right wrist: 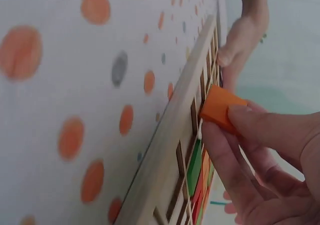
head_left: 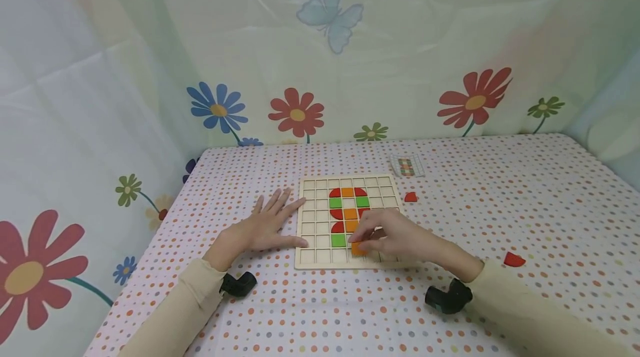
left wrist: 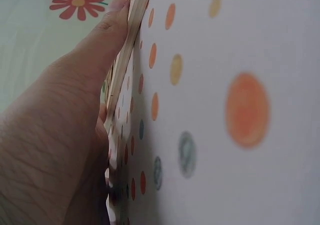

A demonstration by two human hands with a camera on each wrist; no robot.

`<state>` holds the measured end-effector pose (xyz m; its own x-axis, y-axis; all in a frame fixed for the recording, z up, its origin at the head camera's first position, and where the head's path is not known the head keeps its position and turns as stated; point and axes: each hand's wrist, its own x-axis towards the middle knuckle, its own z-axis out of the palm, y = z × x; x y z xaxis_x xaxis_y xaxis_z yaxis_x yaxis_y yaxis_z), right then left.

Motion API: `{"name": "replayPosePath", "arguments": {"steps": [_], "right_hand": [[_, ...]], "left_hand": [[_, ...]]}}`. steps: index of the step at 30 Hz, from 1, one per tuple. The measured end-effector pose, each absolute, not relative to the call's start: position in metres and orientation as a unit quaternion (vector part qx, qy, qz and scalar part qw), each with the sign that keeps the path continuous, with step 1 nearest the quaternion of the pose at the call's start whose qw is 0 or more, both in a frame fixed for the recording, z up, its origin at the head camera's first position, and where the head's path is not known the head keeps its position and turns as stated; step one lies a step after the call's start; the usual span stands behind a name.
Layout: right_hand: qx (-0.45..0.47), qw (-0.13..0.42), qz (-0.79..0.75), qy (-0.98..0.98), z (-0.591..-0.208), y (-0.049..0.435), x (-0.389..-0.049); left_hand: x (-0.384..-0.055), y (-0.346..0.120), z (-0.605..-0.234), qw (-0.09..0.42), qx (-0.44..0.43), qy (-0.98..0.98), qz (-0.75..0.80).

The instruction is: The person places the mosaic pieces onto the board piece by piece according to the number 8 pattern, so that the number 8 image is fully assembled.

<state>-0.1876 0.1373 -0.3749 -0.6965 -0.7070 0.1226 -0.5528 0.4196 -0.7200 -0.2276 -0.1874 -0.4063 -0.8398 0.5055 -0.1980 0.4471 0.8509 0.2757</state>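
Note:
A wooden grid board (head_left: 322, 257) lies on the table, holding red quarter-round, orange square and green square (head_left: 338, 240) tiles in its middle columns. My right hand (head_left: 390, 230) pinches an orange square tile (right wrist: 216, 105) between thumb and fingertips, over the near part of the grid. That tile is tilted and close over the cells in the right wrist view. Spread flat at the board's left edge, my left hand (head_left: 265, 228) has its thumb and index fingertip on the frame. Part of the right side of the board is hidden behind the right hand.
Beyond the board's far right corner lies a small pattern card (head_left: 407, 166). One loose red tile (head_left: 410, 197) sits right of the board, and another red tile (head_left: 514, 260) lies farther right, near my right sleeve. A flowered curtain (head_left: 380, 85) hangs behind the dotted table.

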Motion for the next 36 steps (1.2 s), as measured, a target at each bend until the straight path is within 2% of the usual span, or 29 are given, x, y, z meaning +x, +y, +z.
{"name": "replayPosePath", "arguments": {"steps": [21, 36], "right_hand": [[-0.382, 0.051, -0.273, 0.881, -0.369, 0.116, -0.172], [-0.381, 0.030, -0.253, 0.889, -0.373, 0.112, -0.166]], "left_hand": [[-0.231, -0.186, -0.405, 0.133, 0.251, 0.954, 0.099], [-0.228, -0.188, -0.407, 0.129, 0.251, 0.953, 0.109]]}}
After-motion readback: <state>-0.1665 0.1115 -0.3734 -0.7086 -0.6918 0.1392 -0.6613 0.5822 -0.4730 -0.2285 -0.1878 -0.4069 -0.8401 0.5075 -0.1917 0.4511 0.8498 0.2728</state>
